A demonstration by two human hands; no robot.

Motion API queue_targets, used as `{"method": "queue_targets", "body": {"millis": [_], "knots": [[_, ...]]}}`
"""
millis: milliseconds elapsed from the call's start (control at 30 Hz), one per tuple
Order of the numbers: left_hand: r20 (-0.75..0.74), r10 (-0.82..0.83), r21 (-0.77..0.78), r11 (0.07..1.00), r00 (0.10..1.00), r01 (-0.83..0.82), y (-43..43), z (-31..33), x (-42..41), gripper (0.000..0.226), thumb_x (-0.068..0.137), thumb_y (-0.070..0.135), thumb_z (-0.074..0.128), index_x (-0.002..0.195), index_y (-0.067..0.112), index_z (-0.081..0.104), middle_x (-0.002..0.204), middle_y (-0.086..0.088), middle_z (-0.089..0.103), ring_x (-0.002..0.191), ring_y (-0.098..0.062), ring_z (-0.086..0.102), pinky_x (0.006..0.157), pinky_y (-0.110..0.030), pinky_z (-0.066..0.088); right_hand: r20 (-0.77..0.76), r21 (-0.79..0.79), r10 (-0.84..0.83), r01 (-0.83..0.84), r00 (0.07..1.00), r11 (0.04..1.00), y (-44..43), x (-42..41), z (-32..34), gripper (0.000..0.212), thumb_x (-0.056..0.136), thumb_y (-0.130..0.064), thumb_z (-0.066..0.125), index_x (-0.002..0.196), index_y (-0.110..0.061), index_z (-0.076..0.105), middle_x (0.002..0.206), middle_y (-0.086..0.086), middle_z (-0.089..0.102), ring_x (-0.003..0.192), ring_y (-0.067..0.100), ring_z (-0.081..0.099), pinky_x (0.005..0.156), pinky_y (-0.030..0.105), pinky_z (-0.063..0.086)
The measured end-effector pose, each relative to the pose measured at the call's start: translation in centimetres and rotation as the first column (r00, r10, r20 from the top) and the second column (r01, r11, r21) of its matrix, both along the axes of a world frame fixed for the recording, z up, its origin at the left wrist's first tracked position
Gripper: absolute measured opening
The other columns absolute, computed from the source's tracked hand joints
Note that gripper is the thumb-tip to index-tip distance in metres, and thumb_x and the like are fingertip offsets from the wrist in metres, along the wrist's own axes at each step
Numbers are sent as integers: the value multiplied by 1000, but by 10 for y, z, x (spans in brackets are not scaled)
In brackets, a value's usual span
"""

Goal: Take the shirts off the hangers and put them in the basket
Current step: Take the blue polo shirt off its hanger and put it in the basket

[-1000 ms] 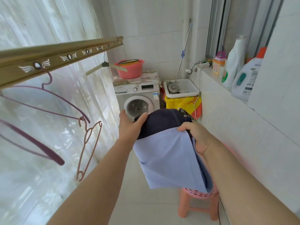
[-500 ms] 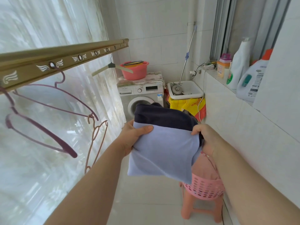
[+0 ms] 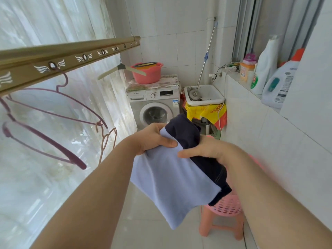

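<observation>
White curtain [image 3: 36, 24] fills the left side, crossed by a gold drying rail [image 3: 71, 56] with purple hangers [image 3: 80, 165] hooked beneath. Left hand [image 3: 152, 137] pinches the top edge of a folded shirt [image 3: 170, 186] — pale blue with a navy part — thumb over the cloth. Right hand [image 3: 206, 150] grips the navy side, fingers curled round it. Shirt hangs in the air, its lower corner just above the pink basket [image 3: 226, 207] on a pink stool [image 3: 206, 223].

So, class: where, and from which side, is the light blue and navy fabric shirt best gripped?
Grip the shirt at its bunched top, a hand from each side, as the left hand and right hand do: the cloth hangs limp below.
</observation>
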State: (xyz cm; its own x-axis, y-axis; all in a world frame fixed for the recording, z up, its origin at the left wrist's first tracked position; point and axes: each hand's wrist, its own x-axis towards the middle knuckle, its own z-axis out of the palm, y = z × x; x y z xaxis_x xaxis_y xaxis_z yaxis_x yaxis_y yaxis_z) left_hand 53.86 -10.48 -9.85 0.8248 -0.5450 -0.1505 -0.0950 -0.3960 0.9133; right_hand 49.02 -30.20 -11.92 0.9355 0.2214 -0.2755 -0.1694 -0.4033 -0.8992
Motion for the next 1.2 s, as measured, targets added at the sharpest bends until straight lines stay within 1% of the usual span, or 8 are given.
{"method": "queue_targets", "body": {"millis": [267, 433, 600, 767, 900, 1000, 1100, 1200], "knots": [[74, 422, -23, 906, 903, -422, 32, -19, 3, 33, 85, 53, 63, 102, 25, 69, 99, 5, 70, 94, -14, 65, 72, -23, 48, -50, 382, -231, 233, 972, 894, -8, 0, -34, 23, 83, -37, 68, 102, -24, 68, 100, 0, 74, 96, 22, 69, 89, 39, 52], [-259, 597, 25, 790, 759, -613, 49, -36, 0, 69, 82, 77, 40, 106, 18, 66, 104, 1, 69, 95, -18, 63, 64, -29, 48, -79, 455, -335, 333, 939, 826, -17, 1, -34, 24, 82, -38, 68, 97, -19, 71, 97, 2, 75, 92, 21, 69, 83, 35, 52], [-222, 687, 9, 711, 692, -703, 40, -40, 4, 35, 86, 42, 68, 104, 13, 64, 100, -4, 69, 82, -18, 62, 60, -27, 50, -46, 447, -339, 323, 939, 834, -12, 2, -32, 25, 81, -39, 69, 99, -21, 70, 98, 0, 75, 95, 21, 69, 79, 34, 52], [-337, 777, -240, 476, 532, -846, 46, -46, 12, 2, 90, 8, 62, 91, 10, 62, 96, -11, 61, 92, -27, 55, 83, -36, 49, -32, 525, -431, 382, 902, 761, -13, 0, -36, 14, 86, -35, 66, 93, -24, 70, 92, -1, 76, 92, 22, 68, 78, 35, 52], [92, 772, -107, 636, 629, -764, 44, -43, 9, 17, 89, 30, 64, 92, 15, 58, 92, 1, 52, 95, -21, 49, 82, -34, 42, 5, 428, -354, 318, 935, 846, -15, -4, -34, 26, 82, -41, 68, 103, -25, 69, 100, 1, 74, 98, 24, 67, 92, 42, 50], [123, 339, -79, 940, 933, -331, 24, -24, 0, 71, 73, 51, 76, 130, 19, 48, 124, 10, 55, 116, -14, 55, 97, -33, 44, 93, 248, -244, 215, 965, 945, -11, -5, -25, 28, 81, -40, 71, 107, -32, 66, 103, 0, 73, 98, 22, 67, 94, 43, 50], [92, 41, 111, 992, 995, -51, -1, -15, -19, 54, 71, 28, 84, 119, 23, 60, 106, 9, 69, 97, -5, 66, 80, -19, 52, 92, 102, -110, 101, 990, 990, -3, -8, -15, 40, 79, -42, 72, 115, -25, 66, 102, 3, 74, 95, 23, 69, 93, 46, 52], [-5, 186, -144, 972, 983, -185, 4, -22, -18, 34, 75, 12, 80, 107, 11, 69, 100, -5, 74, 93, -22, 71, 79, -31, 57, -60, 488, -56, 78, 997, 869, -21, -17, -17, 75, 73, -68, 50, 128, -18, 59, 121, 7, 67, 113, 22, 63, 103, 42, 44]]}}
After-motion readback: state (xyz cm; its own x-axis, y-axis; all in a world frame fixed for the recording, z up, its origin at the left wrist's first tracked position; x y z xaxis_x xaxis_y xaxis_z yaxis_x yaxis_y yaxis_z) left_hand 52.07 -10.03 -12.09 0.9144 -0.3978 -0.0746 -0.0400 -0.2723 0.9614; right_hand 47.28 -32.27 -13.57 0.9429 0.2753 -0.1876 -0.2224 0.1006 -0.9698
